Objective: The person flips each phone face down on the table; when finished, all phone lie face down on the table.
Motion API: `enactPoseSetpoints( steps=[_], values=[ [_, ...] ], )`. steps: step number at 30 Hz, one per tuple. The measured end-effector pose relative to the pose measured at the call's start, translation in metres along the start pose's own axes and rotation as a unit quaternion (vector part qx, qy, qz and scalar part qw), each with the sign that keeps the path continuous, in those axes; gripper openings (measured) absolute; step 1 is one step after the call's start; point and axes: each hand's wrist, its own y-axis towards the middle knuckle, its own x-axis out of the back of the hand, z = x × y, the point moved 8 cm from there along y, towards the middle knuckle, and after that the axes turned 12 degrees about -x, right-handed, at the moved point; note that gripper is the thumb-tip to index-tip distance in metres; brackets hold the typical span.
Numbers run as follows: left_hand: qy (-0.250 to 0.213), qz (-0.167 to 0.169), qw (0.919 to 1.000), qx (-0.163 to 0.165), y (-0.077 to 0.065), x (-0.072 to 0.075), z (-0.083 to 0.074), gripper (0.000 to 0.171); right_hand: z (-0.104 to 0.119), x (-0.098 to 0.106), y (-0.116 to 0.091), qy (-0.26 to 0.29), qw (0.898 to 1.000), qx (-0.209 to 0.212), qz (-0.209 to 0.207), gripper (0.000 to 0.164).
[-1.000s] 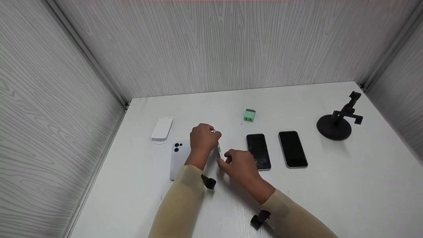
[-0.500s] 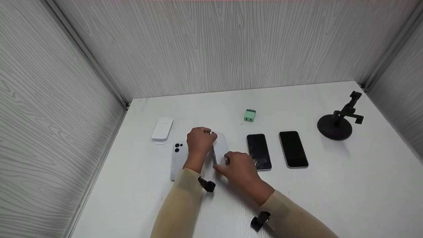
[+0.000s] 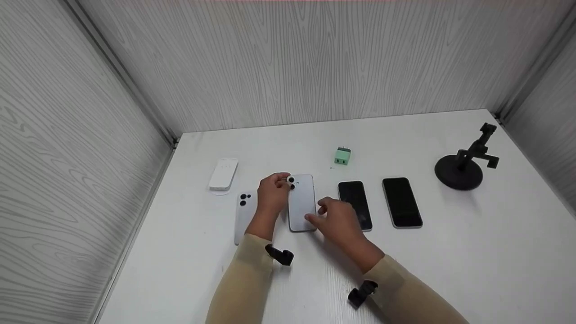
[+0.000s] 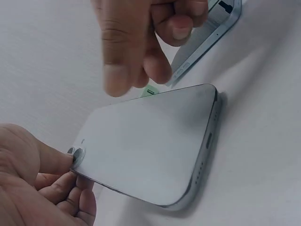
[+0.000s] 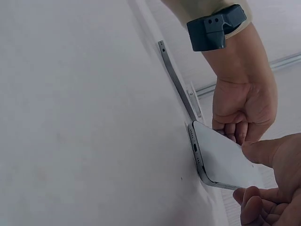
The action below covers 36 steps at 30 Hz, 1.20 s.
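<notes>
A white smartphone [image 3: 302, 204] lies back side up, with its camera lenses at the far left corner. My left hand [image 3: 273, 191] pinches that corner: in the left wrist view the thumb [image 4: 54, 160] is at the lenses and the fingers curl below the edge. Over the phone's right side hovers my right hand [image 3: 337, 220], its thumb and fingers spread and apart from the phone in the left wrist view. The right wrist view shows the phone's port end [image 5: 195, 148] low against the table. Partly under my left arm lies another white phone [image 3: 244, 216], camera side up.
Two dark-screened phones, a nearer one [image 3: 356, 204] and a farther-right one [image 3: 402, 202], lie to the right. Behind are a green plug adapter [image 3: 342, 155] and a white power bank [image 3: 223, 174]. A black stand [image 3: 459, 172] is at the right. Panels enclose the table [image 3: 180, 270].
The phone went from standing on its edge to lying nearly flat, back side up. My right hand has let go of it and moved slightly right.
</notes>
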Motion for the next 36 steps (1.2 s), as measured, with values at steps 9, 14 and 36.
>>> enactPoseSetpoints(
  steps=[9, 14, 36],
  values=[
    [-0.019, 0.008, 0.9998, 0.006, 0.001, -0.003, 0.005, 0.031, -0.008, -0.013, 0.0, -0.018, 0.998, -0.032, 0.043, 0.045],
    [-0.02, 0.007, 0.9997, 0.011, 0.0, -0.004, 0.007, 0.031, -0.008, -0.02, 0.0, -0.018, 0.998, -0.017, 0.062, 0.047],
    [0.018, 0.032, 0.9973, -0.063, -0.006, -0.003, 0.004, 0.038, -0.006, -0.026, -0.003, -0.033, 0.997, 0.004, 0.071, 0.054]
  ],
)
